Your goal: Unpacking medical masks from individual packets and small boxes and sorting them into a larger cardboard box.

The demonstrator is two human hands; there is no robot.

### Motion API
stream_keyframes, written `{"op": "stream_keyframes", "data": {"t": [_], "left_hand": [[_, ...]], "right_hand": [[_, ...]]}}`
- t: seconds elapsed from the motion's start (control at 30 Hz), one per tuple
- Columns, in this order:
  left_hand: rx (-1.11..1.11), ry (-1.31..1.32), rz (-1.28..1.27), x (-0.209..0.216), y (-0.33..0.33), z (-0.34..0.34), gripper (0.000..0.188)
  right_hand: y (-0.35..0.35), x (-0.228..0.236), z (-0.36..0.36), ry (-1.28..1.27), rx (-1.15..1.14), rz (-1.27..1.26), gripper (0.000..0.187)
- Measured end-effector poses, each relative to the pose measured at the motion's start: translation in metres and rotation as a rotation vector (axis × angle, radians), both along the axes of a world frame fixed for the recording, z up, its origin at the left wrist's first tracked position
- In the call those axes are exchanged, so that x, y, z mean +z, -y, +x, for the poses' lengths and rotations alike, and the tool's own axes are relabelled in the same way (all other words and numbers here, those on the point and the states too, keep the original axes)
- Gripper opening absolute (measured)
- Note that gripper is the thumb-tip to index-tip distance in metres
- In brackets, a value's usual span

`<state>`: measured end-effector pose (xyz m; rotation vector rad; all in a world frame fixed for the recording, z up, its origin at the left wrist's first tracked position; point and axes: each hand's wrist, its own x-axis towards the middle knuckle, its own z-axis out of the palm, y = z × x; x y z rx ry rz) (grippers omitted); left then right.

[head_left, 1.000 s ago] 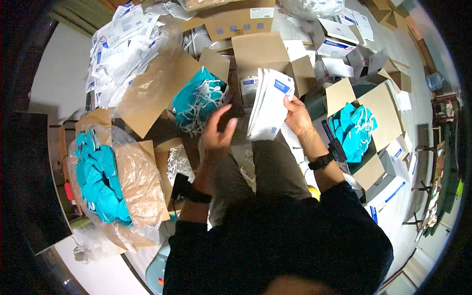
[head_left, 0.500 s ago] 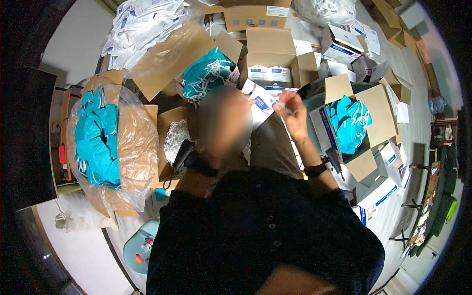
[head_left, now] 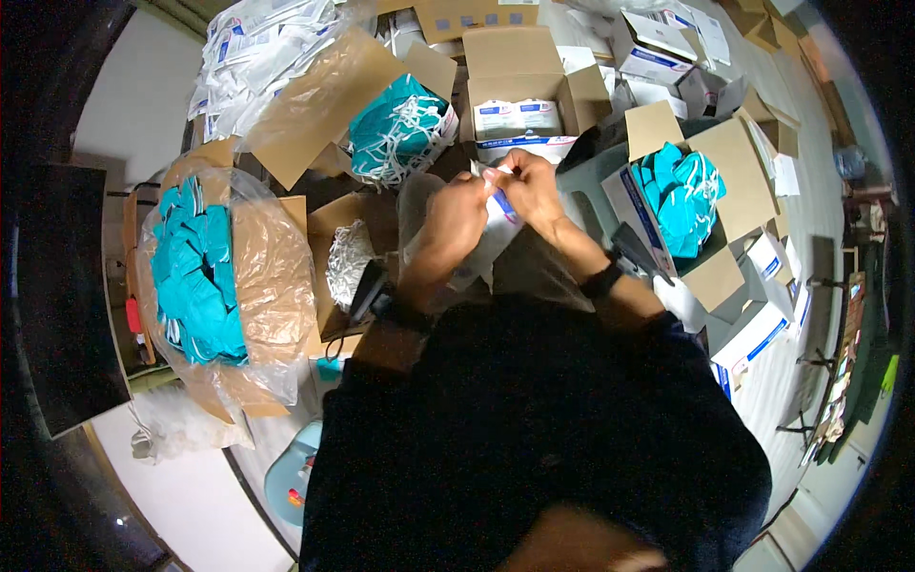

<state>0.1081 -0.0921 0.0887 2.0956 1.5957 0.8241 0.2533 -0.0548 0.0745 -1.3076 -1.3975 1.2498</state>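
Note:
Close together in front of my body, my left hand and my right hand pinch the top edge of a white packet with blue print. The packet hangs below my fingers, partly covered by them; whether its edge is torn cannot be seen. Just beyond the hands stands an open carton with upright white packets in it. Teal face masks with white straps fill a box left of that carton. More teal masks lie in an open box to my right.
At left, a large plastic-lined carton holds teal pieces. Beside it a box contains a heap of white straps. A pile of white packets lies at the far left. White boxes stand at right, and a blue stool at lower left.
My right hand has moved in toward my left, and both now grip the packet's top edge. The packet has turned more upright and sits lower.

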Motion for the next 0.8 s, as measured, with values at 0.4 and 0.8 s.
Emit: {"op": "stream_keyframes", "data": {"t": [0.4,0.8], "left_hand": [[-0.088,0.020,0.258,0.097,0.047,-0.001,0.004],[-0.065,-0.049,-0.092,0.022,0.041,-0.031,0.013]], "right_hand": [[-0.031,-0.093,0.021,-0.281,-0.105,-0.290,0.015],[0.024,-0.001,0.000,-0.319,0.280,-0.270,0.016]]}}
